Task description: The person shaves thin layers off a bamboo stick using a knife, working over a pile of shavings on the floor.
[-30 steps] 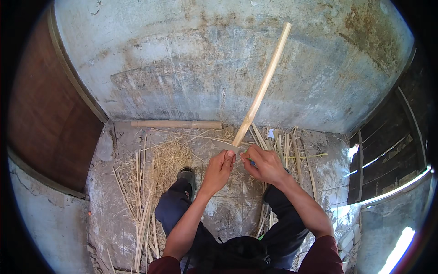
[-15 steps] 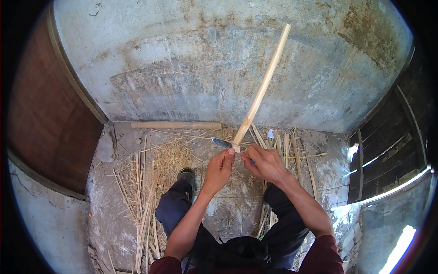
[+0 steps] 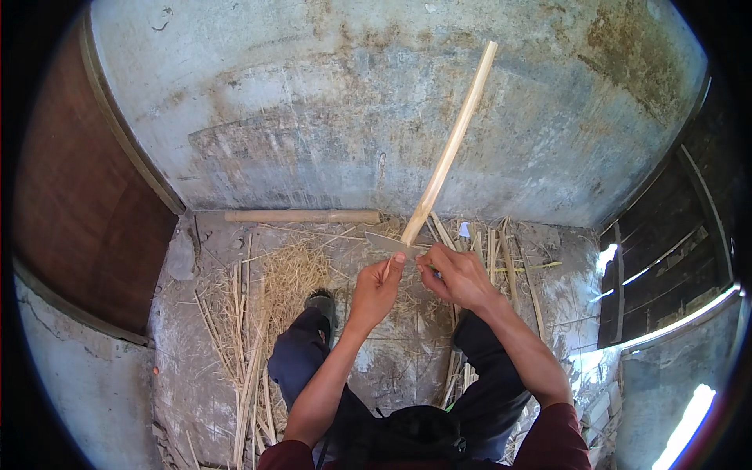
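Before the stained wall (image 3: pixel 313 141), the long pale bamboo strip (image 3: pixel 454 145) slants up and away, its near end between the 2 hands. The right hand (image 3: pixel 462 278) appears curled around the mostly hidden handle of the knife (image 3: pixel 384 243); the left hand (image 3: pixel 376 290) seems to pinch the strip's near end beside the blade. Dark 0.5 seconds ago, the blade's face now shows pale, suggesting a changed cutting angle; the strip barely shifts. No brand, label or writing is legible, even on the small white scrap (image 3: pixel 464 229).

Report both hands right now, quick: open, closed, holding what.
Left hand: closed, apparently on the near end of the bamboo strip.
Right hand: closed, holding the knife.
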`<state>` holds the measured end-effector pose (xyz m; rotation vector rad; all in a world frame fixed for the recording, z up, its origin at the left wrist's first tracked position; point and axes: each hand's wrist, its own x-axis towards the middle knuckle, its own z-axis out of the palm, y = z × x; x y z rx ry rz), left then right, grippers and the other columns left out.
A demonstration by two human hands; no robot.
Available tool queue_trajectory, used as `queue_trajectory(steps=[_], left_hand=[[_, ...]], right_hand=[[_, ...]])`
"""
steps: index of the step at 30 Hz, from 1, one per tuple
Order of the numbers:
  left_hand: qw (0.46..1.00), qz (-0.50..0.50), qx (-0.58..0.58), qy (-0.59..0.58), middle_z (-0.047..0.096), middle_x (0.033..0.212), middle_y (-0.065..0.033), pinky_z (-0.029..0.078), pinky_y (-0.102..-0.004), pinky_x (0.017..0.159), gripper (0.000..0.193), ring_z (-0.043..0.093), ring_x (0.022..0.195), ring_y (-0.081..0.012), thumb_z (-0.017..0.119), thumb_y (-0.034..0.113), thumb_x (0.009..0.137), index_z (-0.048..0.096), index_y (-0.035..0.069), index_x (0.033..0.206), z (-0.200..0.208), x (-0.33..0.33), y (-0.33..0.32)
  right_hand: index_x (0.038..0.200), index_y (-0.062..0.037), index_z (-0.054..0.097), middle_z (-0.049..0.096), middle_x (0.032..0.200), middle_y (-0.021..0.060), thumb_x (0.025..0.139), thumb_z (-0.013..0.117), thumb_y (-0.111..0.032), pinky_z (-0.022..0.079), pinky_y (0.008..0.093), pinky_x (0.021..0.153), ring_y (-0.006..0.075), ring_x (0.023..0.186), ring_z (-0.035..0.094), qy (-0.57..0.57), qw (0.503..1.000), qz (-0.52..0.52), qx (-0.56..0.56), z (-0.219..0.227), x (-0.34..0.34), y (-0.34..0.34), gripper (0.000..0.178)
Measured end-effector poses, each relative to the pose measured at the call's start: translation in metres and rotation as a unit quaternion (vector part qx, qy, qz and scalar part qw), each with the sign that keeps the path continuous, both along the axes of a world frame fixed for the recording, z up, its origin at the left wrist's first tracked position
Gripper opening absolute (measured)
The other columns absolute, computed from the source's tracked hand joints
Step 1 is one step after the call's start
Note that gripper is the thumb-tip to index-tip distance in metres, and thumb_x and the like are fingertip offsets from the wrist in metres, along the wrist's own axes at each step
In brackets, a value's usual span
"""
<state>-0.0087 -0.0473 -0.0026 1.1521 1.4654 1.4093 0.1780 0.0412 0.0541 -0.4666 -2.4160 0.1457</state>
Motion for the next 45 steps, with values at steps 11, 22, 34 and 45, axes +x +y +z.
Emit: queue_trajectory(steps=[11, 22, 34, 45], left_hand=[[0.998, -0.046, 0.012, -0.039, 0.043, 0.064, 0.0071, 0.032, -0.0289, 0.055, 0.059, 0.038, 0.06, -0.005, 0.047, 0.051, 0.118, 0.053, 0.009, 0.076, -0.004, -0.005, -0.002], [0.999, -0.006, 0.004, -0.037, 0.041, 0.067, 0.0078, 0.029, -0.0309, 0.056, 0.059, 0.034, 0.063, -0.0051, 0.051, 0.046, 0.117, 0.049, 0.008, 0.073, 0.003, -0.001, -0.003], [0.999, -0.025, -0.023, -0.032, 0.042, 0.066, 0.0065, 0.03, -0.03, 0.057, 0.062, 0.036, 0.061, -0.0063, 0.046, 0.054, 0.117, 0.052, 0.009, 0.074, 0.005, -0.004, 0.0], [0.997, -0.069, 0.014, 0.008, 0.041, 0.068, 0.0076, 0.033, -0.0297, 0.055, 0.04, 0.039, 0.065, -0.0044, 0.079, 0.02, 0.1, 0.048, 0.009, 0.078, 0.004, -0.002, 0.002]], right_hand=[[0.1, -0.0092, 0.065, 0.067, 0.086, 0.0086, 0.092, 0.078, -0.01, 0.056, 0.0428, 0.055, 0.0313, 0.065, 0.07, 0.018, 1.0, 0.016, -0.007, -0.004, 0.002, 0.004, 0.015], [0.101, -0.0089, 0.066, 0.067, 0.086, 0.0091, 0.093, 0.078, -0.013, 0.056, 0.0429, 0.056, 0.0321, 0.064, 0.07, 0.014, 1.0, -0.004, -0.008, -0.003, 0.0, 0.0, 0.015], [0.103, -0.0089, 0.073, 0.068, 0.087, 0.0052, 0.088, 0.081, -0.007, 0.052, 0.0398, 0.051, 0.0259, 0.063, 0.07, 0.001, 0.998, -0.01, 0.055, 0.001, 0.001, 0.006, 0.017], [0.107, -0.013, 0.074, 0.064, 0.088, 0.0042, 0.09, 0.081, -0.014, 0.054, 0.0387, 0.051, 0.0243, 0.062, 0.069, 0.007, 0.995, -0.016, 0.098, -0.002, 0.009, 0.012, 0.019]])
